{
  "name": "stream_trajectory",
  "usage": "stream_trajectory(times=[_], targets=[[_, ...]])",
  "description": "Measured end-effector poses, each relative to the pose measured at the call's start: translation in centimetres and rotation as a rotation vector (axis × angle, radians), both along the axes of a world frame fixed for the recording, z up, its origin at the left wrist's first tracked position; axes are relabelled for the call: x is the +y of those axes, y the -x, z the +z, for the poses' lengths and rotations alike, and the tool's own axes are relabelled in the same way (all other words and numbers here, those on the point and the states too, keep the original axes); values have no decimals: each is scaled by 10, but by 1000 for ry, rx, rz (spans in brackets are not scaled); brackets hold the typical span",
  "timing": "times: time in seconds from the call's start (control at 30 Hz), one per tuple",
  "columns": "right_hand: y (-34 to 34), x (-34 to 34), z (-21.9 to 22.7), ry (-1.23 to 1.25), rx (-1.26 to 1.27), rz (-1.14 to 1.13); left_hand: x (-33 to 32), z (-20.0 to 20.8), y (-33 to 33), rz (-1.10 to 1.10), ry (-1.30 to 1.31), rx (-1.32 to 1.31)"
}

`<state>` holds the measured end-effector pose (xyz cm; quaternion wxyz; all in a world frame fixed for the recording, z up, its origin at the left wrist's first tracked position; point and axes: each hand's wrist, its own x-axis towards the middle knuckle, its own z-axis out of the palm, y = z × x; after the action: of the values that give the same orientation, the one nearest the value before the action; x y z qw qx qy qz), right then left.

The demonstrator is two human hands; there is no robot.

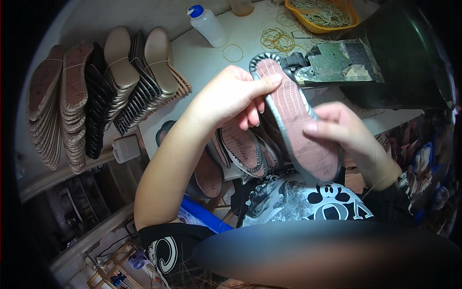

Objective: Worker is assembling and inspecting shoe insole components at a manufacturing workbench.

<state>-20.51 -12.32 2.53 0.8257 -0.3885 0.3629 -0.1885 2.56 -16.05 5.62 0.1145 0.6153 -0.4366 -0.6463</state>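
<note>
A shoe insole (308, 149) with a pinkish-brown underside is held up in front of me, its toe end at the head of the green machine arm (337, 62). Dark and silvery edging wraps its rim and is gathered into pleats around the toe. My left hand (236, 91) pinches the insole near the toe, thumb pressed on the pink face. Lower down, my right hand (337, 127) grips the opposite side, thumb on the face and fingers behind. Below my hands lie more pink-bottomed insoles (240, 149), partly covered by my left arm.
Banded stacks of finished insoles (120, 58) in beige, black and pink stand on the left of the table. A white bottle with a blue cap (207, 26), loose rubber bands (279, 40) and a yellow basket of bands (322, 28) are at the back. Pink scraps (418, 168) pile up at right.
</note>
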Motion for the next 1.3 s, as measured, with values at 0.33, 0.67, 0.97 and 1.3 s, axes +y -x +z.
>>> stream_trajectory(times=[0.33,0.67,0.97,1.3], targets=[[-3,-1,-18,79,-4,-215,-33,-7,-7,0,272,-181],[-70,53,-27,371,-79,-146,90,-40,-72,565,706,1],[-121,79,-91,1463,635,19,232,-116,-58,129,654,-1375],[-67,95,-62,1329,402,49,236,-90,-65,685,866,-920]])
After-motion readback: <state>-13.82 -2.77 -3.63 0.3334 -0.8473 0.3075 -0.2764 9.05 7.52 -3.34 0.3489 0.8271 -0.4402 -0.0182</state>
